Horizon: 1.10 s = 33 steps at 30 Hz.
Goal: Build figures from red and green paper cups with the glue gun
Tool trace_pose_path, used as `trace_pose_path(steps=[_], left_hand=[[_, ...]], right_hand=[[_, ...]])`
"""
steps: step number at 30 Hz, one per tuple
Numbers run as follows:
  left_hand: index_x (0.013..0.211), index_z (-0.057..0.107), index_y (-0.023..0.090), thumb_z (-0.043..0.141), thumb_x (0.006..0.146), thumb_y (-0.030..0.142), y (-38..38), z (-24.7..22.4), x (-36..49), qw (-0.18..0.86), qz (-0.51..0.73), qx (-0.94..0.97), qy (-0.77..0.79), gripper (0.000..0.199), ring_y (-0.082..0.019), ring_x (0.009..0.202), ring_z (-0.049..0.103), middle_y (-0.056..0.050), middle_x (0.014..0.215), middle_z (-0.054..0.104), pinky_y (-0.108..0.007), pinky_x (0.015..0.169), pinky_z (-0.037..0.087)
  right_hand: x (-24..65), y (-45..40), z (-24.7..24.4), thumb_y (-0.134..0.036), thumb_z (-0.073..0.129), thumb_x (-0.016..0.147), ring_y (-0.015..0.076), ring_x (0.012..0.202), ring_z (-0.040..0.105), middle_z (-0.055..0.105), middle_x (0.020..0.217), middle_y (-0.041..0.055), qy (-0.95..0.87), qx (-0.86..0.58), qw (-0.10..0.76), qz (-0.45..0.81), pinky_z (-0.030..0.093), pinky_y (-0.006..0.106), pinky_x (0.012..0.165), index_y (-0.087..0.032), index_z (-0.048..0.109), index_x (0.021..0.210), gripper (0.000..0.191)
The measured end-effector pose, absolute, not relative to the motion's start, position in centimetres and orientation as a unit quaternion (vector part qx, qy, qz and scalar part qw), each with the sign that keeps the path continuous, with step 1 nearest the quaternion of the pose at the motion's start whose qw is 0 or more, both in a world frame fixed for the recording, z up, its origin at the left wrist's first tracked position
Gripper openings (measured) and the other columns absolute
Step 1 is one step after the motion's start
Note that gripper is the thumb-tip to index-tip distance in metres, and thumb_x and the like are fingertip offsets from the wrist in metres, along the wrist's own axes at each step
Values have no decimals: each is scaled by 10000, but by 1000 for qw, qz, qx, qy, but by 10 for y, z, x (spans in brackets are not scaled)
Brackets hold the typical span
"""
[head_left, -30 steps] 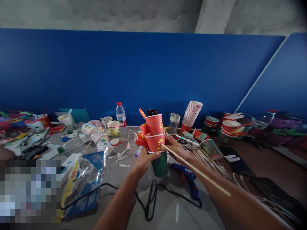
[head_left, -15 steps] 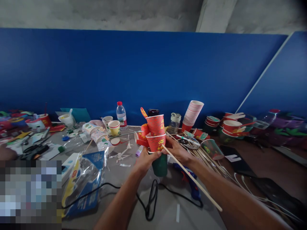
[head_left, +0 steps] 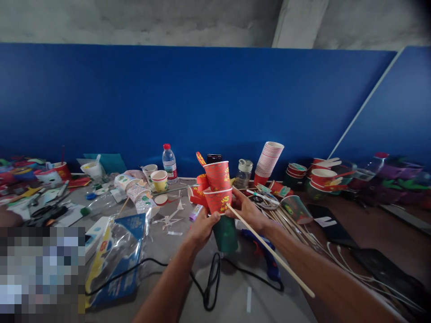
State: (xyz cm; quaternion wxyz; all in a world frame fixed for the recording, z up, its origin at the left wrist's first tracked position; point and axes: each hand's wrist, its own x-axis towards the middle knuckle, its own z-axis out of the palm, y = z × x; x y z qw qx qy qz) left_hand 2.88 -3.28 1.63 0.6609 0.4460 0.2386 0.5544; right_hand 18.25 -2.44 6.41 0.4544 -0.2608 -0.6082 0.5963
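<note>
Between both hands I hold red paper cups with yellow markings. The upper red paper cup (head_left: 217, 176) sits in or on the lower red paper cup (head_left: 217, 202). My left hand (head_left: 201, 228) grips the lower cup's left side, thumb across its base. My right hand (head_left: 249, 211) closes around the right side. Below them is a dark green cup (head_left: 225, 235), seemingly joined to the red ones; the joint is hidden. A thin wooden stick (head_left: 269, 248) slants from the lower red cup down over my right forearm; how it is held or fixed I cannot tell.
A glue gun (head_left: 269, 262) lies right of the green cup, a black cable (head_left: 210, 287) in front. Left is plastic packaging (head_left: 124, 255). Behind stand a bottle (head_left: 169, 163), a glass jar (head_left: 243, 174) and a tall stack of paper cups (head_left: 268, 161). Wooden sticks (head_left: 286, 222) lie right.
The green cup's bottom has swung slightly down and to the right. Both hands keep their hold on the cups, and the view has shifted a little.
</note>
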Motion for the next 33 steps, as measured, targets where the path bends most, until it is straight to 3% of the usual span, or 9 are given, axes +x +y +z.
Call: trace_pose_path(steps=[6, 19, 25, 33], left_hand=[[1036, 666, 153, 801, 582, 513, -37, 28, 31, 713, 539, 400, 202, 595, -340, 1073, 616, -135, 1027, 712, -442, 925, 475], [1048, 678, 139, 836, 567, 411, -36, 29, 30, 697, 558, 399, 208, 575, -325, 1064, 627, -129, 1045, 715, -441, 970, 446], [1027, 678, 141, 847, 544, 395, -36, 30, 29, 699, 560, 387, 220, 571, -327, 1052, 631, -127, 1031, 719, -430, 931, 471], [972, 678, 138, 868, 510, 346, -35, 29, 27, 699, 572, 353, 245, 541, -298, 1004, 650, -111, 997, 725, -401, 912, 473]], right_hand=[[183, -23, 59, -310, 820, 630, 240, 1010, 662, 709, 1076, 53, -590, -247, 463, 613, 529, 395, 866, -268, 434, 1294, 769], [187, -19, 53, -315, 828, 621, 205, 853, 698, 733, 975, 29, -582, -266, 451, 622, 537, 358, 789, -277, 410, 1297, 796], [186, -20, 56, -327, 819, 633, 208, 877, 693, 726, 998, 27, -591, -258, 452, 617, 532, 374, 825, -284, 468, 1263, 723], [185, -21, 55, -360, 792, 679, 242, 1067, 613, 657, 1181, 69, -636, -232, 441, 590, 449, 418, 971, -215, 584, 1200, 580]])
